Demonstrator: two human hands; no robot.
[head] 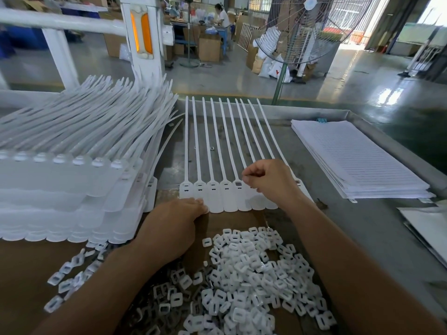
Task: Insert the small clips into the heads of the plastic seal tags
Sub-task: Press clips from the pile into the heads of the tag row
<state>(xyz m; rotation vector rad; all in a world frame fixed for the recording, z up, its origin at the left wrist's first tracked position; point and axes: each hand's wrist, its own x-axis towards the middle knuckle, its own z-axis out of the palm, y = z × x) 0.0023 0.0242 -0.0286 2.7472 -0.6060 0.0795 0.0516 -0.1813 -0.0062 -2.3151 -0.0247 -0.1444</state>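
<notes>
Right fingers (pixel 251 174) pinched over tag heads (pixel 217 187), left fingers (pixel 200 203) flat on them, clips (pixel 249 274) heaped loose

White seal tags (pixel 216 201), white clips (pixel 244 274)

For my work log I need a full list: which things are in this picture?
white plastic seal tags: about ten, white, row at table middle.
small square plastic clips: large heap, white, on brown cardboard, foreground.
stacked seal-tag sheets: many, white, left.
lined paper sheets: one stack, white, right.
metal table: one, grey, under everything.
standing fan: one, grey, green pole, behind table.
left hand: one, rests on tags' lower edge.
right hand: one, fingertips pinched over a tag head; content hidden.
</notes>
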